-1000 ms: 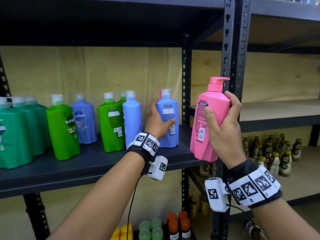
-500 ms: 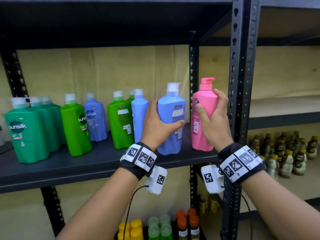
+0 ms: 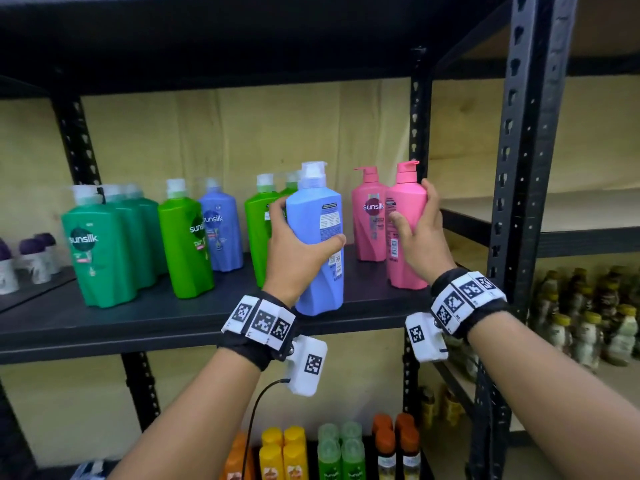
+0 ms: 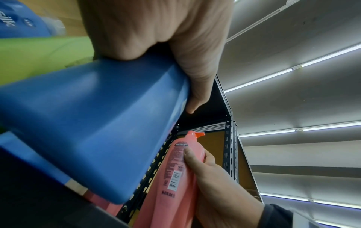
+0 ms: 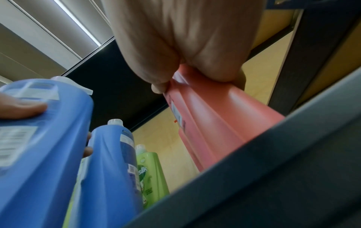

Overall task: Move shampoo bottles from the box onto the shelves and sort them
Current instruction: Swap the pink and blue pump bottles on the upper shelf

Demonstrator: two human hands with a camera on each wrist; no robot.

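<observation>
My left hand [image 3: 298,251] grips a light blue shampoo bottle [image 3: 320,244] near the front of the dark shelf [image 3: 145,323]; the left wrist view shows its base [image 4: 93,123] close up. My right hand [image 3: 420,233] holds a pink bottle [image 3: 405,206] upright at the shelf's right end, beside a second pink bottle [image 3: 369,216] standing behind it. In the right wrist view the pink bottle [image 5: 210,117] sits under my fingers. Green bottles [image 3: 104,244] and a darker blue bottle [image 3: 221,230] line the shelf to the left.
A black upright post [image 3: 526,168] rises just right of my right hand. Small purple-capped items [image 3: 31,258] sit at the far left. Orange, yellow and green bottles [image 3: 311,452] fill the lower shelf; small brown bottles [image 3: 588,323] stand on the right unit.
My right hand carried the pink bottle down and left onto the shelf beside the other pink one. My left hand drew the light blue bottle forward, toward the shelf's front edge.
</observation>
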